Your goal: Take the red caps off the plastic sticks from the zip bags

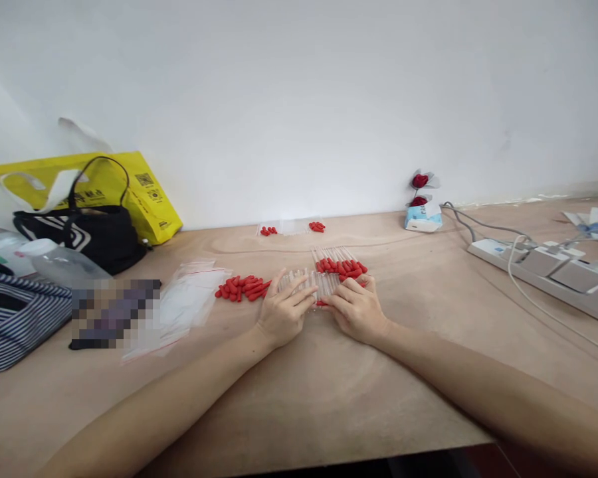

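Several clear thin tubes [299, 275] lie side by side on the table in front of me. My left hand [286, 311] is over their near left side, its fingers bent together around a tube and its thumb hidden. My right hand [356, 309] is closed, with its fingertips at a small red rubber bulb [321, 303] between the hands. Loose red rubber bulbs [242, 287] are heaped just left of my left hand. Beyond my right hand lies a row of droppers [341, 264], clear tubes with red bulbs on their near ends.
Clear zip bags [189, 299] lie at left, near a blurred dark object [117, 313], a striped bag [22, 318], a plastic bottle [62, 262], a black bag [99, 232] and a yellow bag [152, 199]. Bagged red bulbs [317, 227] lie by the wall. A power strip [553, 272] with cables is at right.
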The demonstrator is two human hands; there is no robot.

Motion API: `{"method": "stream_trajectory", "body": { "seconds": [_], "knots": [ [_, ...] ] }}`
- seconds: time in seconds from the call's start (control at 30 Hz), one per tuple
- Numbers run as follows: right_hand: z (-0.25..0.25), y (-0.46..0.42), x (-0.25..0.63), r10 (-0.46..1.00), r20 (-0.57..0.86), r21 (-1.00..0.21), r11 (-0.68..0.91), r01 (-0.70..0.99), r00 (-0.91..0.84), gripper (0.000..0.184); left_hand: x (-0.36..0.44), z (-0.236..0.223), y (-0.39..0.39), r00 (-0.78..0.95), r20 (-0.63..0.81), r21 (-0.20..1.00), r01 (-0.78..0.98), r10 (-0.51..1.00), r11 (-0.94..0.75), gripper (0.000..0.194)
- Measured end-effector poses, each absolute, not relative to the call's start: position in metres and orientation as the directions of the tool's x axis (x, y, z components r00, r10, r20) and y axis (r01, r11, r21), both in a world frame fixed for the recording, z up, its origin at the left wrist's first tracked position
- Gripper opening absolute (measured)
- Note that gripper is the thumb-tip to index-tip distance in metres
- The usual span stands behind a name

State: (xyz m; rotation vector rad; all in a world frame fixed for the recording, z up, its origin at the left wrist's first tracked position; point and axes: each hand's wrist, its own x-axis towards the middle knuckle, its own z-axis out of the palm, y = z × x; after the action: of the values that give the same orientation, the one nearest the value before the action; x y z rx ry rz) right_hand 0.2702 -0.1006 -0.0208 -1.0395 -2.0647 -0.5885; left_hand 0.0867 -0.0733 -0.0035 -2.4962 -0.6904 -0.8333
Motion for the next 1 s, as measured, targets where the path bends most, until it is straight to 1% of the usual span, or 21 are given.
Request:
{"method": "stream_trajectory", "body": {
  "seconds": [0.1, 0.3, 0.43, 0.67, 0.73, 0.8, 0.87, 0.9, 0.93, 1.0],
  "knots": [
    [-0.022, -0.100, 0.272, 0.495, 0.767, 0.074, 0.564, 0.823, -0.409, 0.019, 0.086, -0.002, -0.076, 0.692, 0.631, -0.209, 0.586, 0.350, -0.783, 0.027],
    [-0.020, -0.103, 0.271, 0.492, 0.777, 0.077, 0.543, 0.836, -0.392, 0.023, 0.086, -0.002, -0.078, 0.698, 0.636, -0.251, 0.590, 0.329, -0.767, 0.025],
    [-0.019, -0.104, 0.274, 0.505, 0.751, 0.070, 0.578, 0.813, -0.424, 0.022, 0.086, -0.001, -0.079, 0.700, 0.627, -0.247, 0.595, 0.342, -0.765, 0.024],
    [-0.017, -0.106, 0.283, 0.542, 0.705, 0.031, 0.621, 0.783, -0.458, 0.021, 0.084, -0.002, -0.079, 0.715, 0.632, -0.298, 0.581, 0.300, -0.757, 0.021],
    [-0.015, -0.106, 0.289, 0.553, 0.715, 0.001, 0.613, 0.790, -0.429, 0.021, 0.080, -0.001, -0.077, 0.694, 0.650, -0.286, 0.601, 0.310, -0.746, 0.020],
    [-0.013, -0.103, 0.297, 0.576, 0.745, -0.075, 0.573, 0.816, -0.336, 0.021, 0.075, 0.001, -0.075, 0.607, 0.705, -0.214, 0.675, 0.367, -0.706, 0.018],
    [-0.011, -0.099, 0.305, 0.603, 0.768, -0.173, 0.520, 0.836, -0.216, 0.021, 0.073, 0.006, -0.072, 0.477, 0.748, -0.073, 0.750, 0.461, -0.658, 0.017],
    [-0.010, -0.096, 0.307, 0.610, 0.772, -0.205, 0.502, 0.840, -0.176, 0.021, 0.072, 0.008, -0.070, 0.419, 0.748, 0.013, 0.766, 0.515, -0.642, 0.019],
    [-0.010, -0.094, 0.309, 0.615, 0.774, -0.221, 0.487, 0.845, -0.153, 0.020, 0.073, 0.011, -0.068, 0.377, 0.725, 0.104, 0.767, 0.577, -0.633, 0.021],
    [-0.009, -0.090, 0.312, 0.617, 0.773, -0.208, 0.466, 0.860, -0.147, 0.020, 0.073, 0.017, -0.063, 0.325, 0.627, 0.305, 0.735, 0.708, -0.606, 0.024]
  ]
}}
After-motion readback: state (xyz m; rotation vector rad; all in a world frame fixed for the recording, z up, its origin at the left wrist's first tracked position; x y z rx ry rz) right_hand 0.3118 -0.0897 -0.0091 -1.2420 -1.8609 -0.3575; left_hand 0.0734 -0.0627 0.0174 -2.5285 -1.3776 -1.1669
